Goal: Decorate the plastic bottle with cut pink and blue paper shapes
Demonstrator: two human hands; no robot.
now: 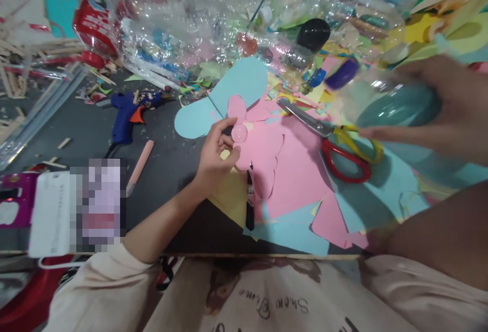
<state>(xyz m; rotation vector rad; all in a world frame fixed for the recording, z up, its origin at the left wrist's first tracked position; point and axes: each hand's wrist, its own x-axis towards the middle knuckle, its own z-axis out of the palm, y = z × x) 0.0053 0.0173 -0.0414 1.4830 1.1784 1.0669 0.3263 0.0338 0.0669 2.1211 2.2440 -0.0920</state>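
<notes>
My left hand [218,151] is at the middle of the table, index finger and thumb curled round the edge of a small clear round disc [239,133]. The disc lies over pink petal-shaped paper [237,108]. At the right, my right hand [450,111] grips a clear plastic bottle [400,106] with a purple cap [342,74]; both are smeared by motion. Under the bottle lie scissors [324,131] with red and yellow handles, blades apart. A black-handled craft knife [250,200] rests on the pink paper sheet [301,169], near my left hand.
Left of my hand are a blue glue gun [125,113] and a pink stick [141,165]. A light blue paper cutout [244,80] lies beyond. Clear plastic packaging [183,22] and paper scraps fill the back. A white card-shaped object [49,215] sits front left.
</notes>
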